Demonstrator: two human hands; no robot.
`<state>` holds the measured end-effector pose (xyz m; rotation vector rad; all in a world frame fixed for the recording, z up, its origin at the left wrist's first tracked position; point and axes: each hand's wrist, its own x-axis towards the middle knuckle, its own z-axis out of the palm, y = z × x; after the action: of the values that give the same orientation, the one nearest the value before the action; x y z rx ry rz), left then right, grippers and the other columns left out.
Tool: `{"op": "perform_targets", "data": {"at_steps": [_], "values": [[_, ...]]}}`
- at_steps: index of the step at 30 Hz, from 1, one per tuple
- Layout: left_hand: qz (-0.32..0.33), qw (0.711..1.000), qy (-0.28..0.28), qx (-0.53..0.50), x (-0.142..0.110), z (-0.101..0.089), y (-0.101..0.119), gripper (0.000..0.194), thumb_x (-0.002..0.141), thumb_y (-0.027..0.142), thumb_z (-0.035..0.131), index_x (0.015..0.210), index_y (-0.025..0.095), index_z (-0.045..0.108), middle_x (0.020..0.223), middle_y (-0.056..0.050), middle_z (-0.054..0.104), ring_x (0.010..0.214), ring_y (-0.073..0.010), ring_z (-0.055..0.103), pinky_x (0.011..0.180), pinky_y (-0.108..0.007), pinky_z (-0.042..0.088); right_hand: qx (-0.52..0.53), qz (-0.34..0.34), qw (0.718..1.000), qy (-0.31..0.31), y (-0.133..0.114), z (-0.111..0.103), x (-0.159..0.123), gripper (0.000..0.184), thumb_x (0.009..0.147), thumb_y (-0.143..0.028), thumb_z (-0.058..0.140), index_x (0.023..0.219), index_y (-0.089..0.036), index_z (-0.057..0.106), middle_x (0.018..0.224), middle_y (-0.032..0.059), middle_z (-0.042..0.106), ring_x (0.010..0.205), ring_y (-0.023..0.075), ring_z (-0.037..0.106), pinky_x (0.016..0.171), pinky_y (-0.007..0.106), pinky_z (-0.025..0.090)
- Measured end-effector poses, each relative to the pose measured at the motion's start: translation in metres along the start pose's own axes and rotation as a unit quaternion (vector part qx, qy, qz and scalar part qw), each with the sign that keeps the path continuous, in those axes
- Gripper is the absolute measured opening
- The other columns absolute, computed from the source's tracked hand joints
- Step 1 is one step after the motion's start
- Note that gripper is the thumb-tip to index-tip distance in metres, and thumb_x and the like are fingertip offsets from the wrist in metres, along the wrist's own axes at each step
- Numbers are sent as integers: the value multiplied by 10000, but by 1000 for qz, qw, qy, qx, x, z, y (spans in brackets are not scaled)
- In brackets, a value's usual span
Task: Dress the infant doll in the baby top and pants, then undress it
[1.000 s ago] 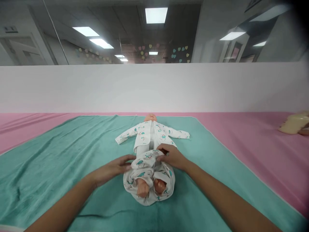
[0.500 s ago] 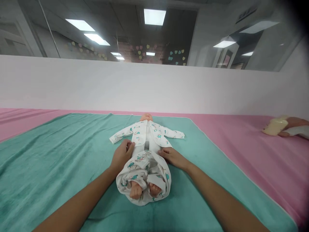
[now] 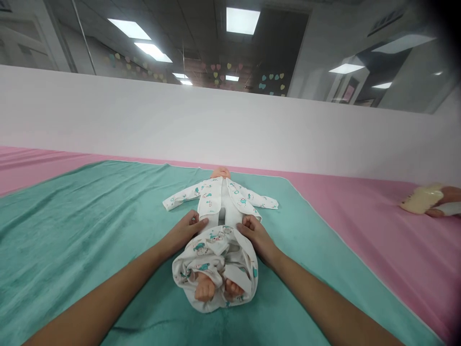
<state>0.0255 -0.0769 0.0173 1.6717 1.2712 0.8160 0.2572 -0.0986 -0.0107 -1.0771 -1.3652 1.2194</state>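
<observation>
A baby doll (image 3: 220,172) lies on its back with its head far from me. It wears a white printed jacket (image 3: 211,194) that is open at the front, over a white torso. White printed trousers (image 3: 212,247) are bunched around its legs, and both bare feet (image 3: 205,288) poke out toward me. My left hand (image 3: 185,231) is at the left side of the doll's waist, fingers curled and thumb against the white cloth. Opposite, my right hand (image 3: 255,235) pinches at the right side of the waist. What exactly either hand grips is hidden.
Under the doll is a green blanket (image 3: 108,230) spread over a pink sheet (image 3: 360,216). Another doll's part with a pale yellow covering (image 3: 421,199) lies at the far right. A white wall panel (image 3: 180,125) with glass above it bounds the far side.
My right hand has turned and its fingers have curled at the waist. My left hand's thumb has moved inward over the white cloth. The camera view has tilted slightly.
</observation>
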Motion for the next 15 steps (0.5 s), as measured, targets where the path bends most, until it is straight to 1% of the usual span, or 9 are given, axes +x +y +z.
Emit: {"op": "perform_targets", "data": {"at_steps": [4,6,7,8,10,12,13,15], "values": [[-3,999,-11,-51,-2,4,1,421,750,620,453,730,213,349,551,81,332,500,-97,323,470,-213,252,1,-18,999,29,0,0,1,345,743,-488,590,749,-206,391,620,-63,371,547,92,324,510,225,259],[-3,999,-10,-39,-2,4,1,421,753,619,450,724,209,357,554,77,340,507,-99,328,475,-216,259,-3,-16,999,33,0,0,2,347,740,-489,591,740,-206,391,611,-65,357,543,91,314,503,224,251],[-3,1000,0,-16,-2,3,0,423,750,618,453,714,207,361,559,74,345,514,-101,335,482,-219,266,-11,-10,999,29,0,0,3,350,738,-492,593,734,-204,392,603,-67,349,538,89,308,498,223,246],[1,1000,20,13,-1,3,0,424,747,616,458,704,205,366,567,70,353,524,-105,346,492,-225,277,-22,-2,1000,22,0,0,3,356,738,-498,592,727,-203,392,592,-69,341,531,88,301,491,223,239],[18,994,77,79,2,3,-2,413,737,603,480,711,202,386,606,58,388,555,-115,385,522,-238,306,-44,14,999,7,1,-1,5,370,746,-518,578,710,-200,394,573,-70,335,518,86,302,480,224,235],[41,982,136,123,6,3,-5,387,728,576,511,783,203,421,689,38,449,606,-130,443,557,-251,339,-64,21,998,8,2,-2,7,384,754,-546,553,698,-195,406,569,-65,353,512,87,325,475,228,253],[54,977,154,137,9,4,-6,382,729,558,523,844,205,435,747,24,479,642,-138,471,577,-257,356,-71,22,997,16,3,-2,8,394,752,-561,543,696,-194,415,570,-61,368,512,90,340,474,231,267],[75,970,168,161,13,5,-7,385,738,520,534,946,209,446,844,0,503,713,-152,506,617,-269,384,-79,24,996,42,4,-2,11,409,740,-587,537,711,-191,440,580,-51,407,513,98,373,473,239,300]]}}
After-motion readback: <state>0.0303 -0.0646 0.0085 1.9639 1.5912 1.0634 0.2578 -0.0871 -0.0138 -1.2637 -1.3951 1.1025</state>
